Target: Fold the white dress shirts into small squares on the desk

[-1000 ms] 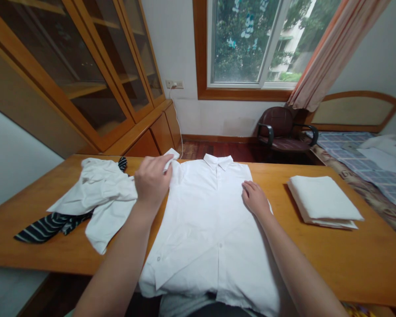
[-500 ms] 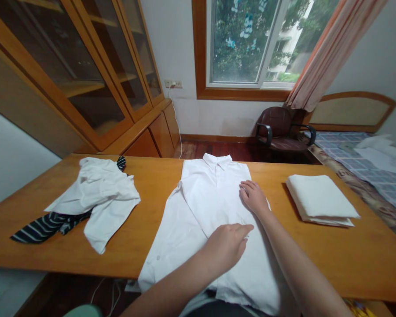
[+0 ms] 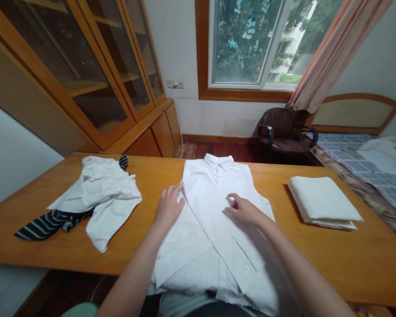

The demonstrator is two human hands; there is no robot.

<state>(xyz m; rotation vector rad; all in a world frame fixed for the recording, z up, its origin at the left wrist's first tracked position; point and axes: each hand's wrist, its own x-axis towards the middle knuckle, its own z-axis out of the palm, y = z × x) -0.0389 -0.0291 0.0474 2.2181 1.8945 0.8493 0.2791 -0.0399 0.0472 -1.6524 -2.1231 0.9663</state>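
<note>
A white collared shirt (image 3: 218, 176) lies spread on the table in front of me, its collar at the far edge. One sleeve (image 3: 229, 246) runs diagonally across the body toward the lower right, with a slit and small buttons near its end. At the shirt's left edge, my left hand (image 3: 169, 206) rests by the sleeve's upper fold, fingers curved and thumb apart. My right hand (image 3: 246, 210) hovers at or just above the shirt's middle, with thumb and fingers apart and nothing between them. Whether its fingertips touch the cloth I cannot tell.
On the left of the wooden table (image 3: 145, 246) lie a crumpled white garment (image 3: 108, 185) and a dark striped tie (image 3: 41, 226). A folded white cloth (image 3: 323, 198) sits at the right. Beyond are a chair (image 3: 279, 127), a bed (image 3: 353, 149) and a glass-door cabinet (image 3: 119, 88).
My left hand has moved from the shirt's lower middle up to its left edge. My right hand has shifted from the right side toward the middle. The sleeve's lower part now shows uncovered.
</note>
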